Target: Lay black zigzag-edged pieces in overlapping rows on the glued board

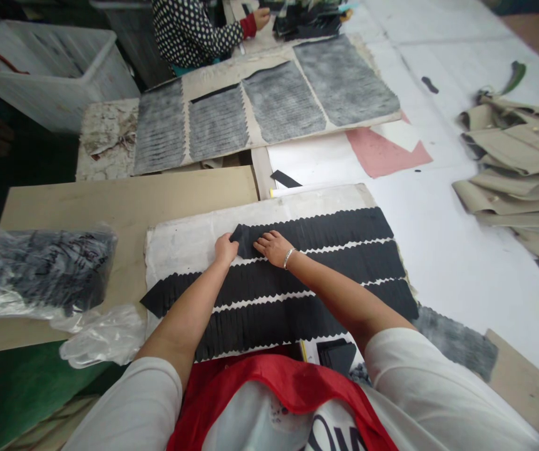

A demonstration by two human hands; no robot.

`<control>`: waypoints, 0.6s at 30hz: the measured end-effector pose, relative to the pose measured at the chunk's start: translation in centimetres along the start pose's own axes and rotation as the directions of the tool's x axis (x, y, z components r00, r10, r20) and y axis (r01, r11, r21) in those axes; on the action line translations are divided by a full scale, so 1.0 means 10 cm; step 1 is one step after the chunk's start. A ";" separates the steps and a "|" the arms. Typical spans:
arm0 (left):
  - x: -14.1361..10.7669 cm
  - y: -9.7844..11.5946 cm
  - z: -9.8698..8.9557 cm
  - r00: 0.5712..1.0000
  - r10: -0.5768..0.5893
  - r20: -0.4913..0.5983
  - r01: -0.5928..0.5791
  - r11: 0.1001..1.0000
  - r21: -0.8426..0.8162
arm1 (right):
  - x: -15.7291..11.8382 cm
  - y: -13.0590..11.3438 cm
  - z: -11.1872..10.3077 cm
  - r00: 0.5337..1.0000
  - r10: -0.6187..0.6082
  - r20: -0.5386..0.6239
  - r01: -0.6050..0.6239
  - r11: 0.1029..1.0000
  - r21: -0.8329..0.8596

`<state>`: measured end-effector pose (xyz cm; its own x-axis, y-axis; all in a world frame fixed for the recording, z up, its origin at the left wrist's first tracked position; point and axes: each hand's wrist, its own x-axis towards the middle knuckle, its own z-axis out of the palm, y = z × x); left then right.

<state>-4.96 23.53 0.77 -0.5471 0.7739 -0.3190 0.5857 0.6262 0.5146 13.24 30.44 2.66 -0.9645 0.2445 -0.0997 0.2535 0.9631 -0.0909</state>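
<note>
Three rows of overlapping black pieces with pointed ends lie across a pale board (189, 235). My left hand (226, 248) pinches the pointed left end of the top row (316, 233). Just right of it, my right hand (273, 247), with a bracelet at the wrist, rests on the same row with its fingers spread. Below them runs the middle row (344, 266), whose pointed left end sticks out past the others. The bottom row (273, 321) is nearest my body, partly behind my left forearm.
A plastic bag of black pieces (44, 269) lies at the left. Beyond the board is another board with grey sheets (278, 103), near a person in a dotted sleeve (194, 31). Folded beige material (523, 163) is piled at the right.
</note>
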 end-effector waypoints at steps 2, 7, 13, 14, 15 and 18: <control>0.00 0.00 0.00 1.000 0.003 -0.003 -0.003 1.000 0.001 | 0.01 0.00 0.01 1.000 -0.003 0.005 0.003 1.000 0.003; 0.00 -0.02 0.00 1.000 -0.006 0.004 0.006 1.000 -0.002 | 0.03 -0.01 0.01 1.000 -0.008 0.008 0.008 1.000 -0.012; -0.03 -0.05 -0.03 1.000 -0.030 -0.007 0.030 0.999 0.032 | 0.04 -0.03 0.03 1.000 -0.024 -0.014 0.024 1.000 -0.010; -0.03 -0.06 -0.04 1.000 -0.027 -0.008 0.027 0.999 0.031 | 0.04 -0.03 0.04 0.999 -0.032 -0.018 0.031 0.999 -0.008; -0.03 -0.07 -0.05 1.000 -0.024 -0.010 0.024 0.999 0.030 | 0.04 -0.03 0.04 0.999 -0.037 -0.018 0.037 0.999 -0.005; -0.03 -0.09 -0.05 1.000 -0.025 -0.012 0.025 0.999 0.034 | 0.04 -0.03 0.05 0.999 -0.044 -0.016 0.044 0.999 0.000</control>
<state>-5.65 22.66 0.77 -0.5688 0.7567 -0.3223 0.5913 0.6486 0.4793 12.80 30.16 2.13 -0.9759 0.2032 -0.0793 0.2103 0.9730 -0.0949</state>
